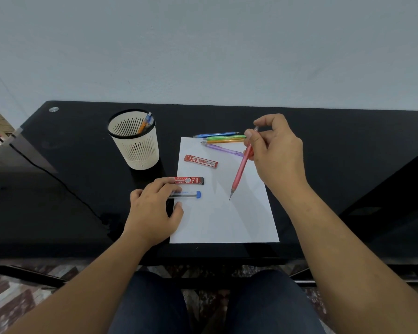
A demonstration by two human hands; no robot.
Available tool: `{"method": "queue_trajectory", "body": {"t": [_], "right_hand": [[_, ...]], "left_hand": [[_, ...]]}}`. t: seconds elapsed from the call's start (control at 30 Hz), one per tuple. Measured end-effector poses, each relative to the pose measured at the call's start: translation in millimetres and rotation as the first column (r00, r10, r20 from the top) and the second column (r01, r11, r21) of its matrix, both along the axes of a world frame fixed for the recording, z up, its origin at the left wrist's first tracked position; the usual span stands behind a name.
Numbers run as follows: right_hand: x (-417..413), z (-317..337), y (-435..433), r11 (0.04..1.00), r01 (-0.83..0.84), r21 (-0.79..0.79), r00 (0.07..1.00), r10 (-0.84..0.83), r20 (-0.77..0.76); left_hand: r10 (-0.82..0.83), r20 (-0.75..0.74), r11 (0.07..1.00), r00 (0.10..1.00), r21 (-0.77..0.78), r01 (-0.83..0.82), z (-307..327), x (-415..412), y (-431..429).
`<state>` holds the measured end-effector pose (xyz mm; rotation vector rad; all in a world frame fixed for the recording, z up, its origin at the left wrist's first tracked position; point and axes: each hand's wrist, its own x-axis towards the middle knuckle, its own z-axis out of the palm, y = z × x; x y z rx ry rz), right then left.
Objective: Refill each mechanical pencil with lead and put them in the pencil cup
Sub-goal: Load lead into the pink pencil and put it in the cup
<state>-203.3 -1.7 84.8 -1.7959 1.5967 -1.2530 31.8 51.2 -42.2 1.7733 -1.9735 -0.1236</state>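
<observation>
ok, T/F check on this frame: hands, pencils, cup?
1. The right hand holds the red pencil. True.
2. The cup is empty. False: an upright pencil stands in it.
3. Four pencils lie at the paper's far edge. True: the blue pencil, green pencil, orange pencil and purple pencil.
4. The left hand holds a pencil. False: its fingers rest on the clear tube.
5. The red pencil's tip points up. False: it points down at the paper.
</observation>
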Motion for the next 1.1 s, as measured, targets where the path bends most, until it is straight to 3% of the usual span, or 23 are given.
{"method": "queue_trajectory", "body": {"t": [0.5,0.63,1.1], "right_hand": [[-5.3,0.7,10.7,1.0,-0.016,0.0,0.999,0.016,0.036],[-7.5,0.4,14.6,1.0,-0.003,-0.001,0.998,0.003,0.063],[-1.8,-6.2,23.2,1.0,-0.012,0.002,0.997,0.012,0.076]], "left_hand": [[0.003,0.023,1.0,1.0,-0.012,-0.002,2.8,-1.3,0.1],[0.018,0.099,0.995,0.995,-0.098,-0.008,6.2,-4.9,4.2],[-0.247,0.289,0.884,0.925,-0.325,0.337,34.9,-32.5,-2.3]]}}
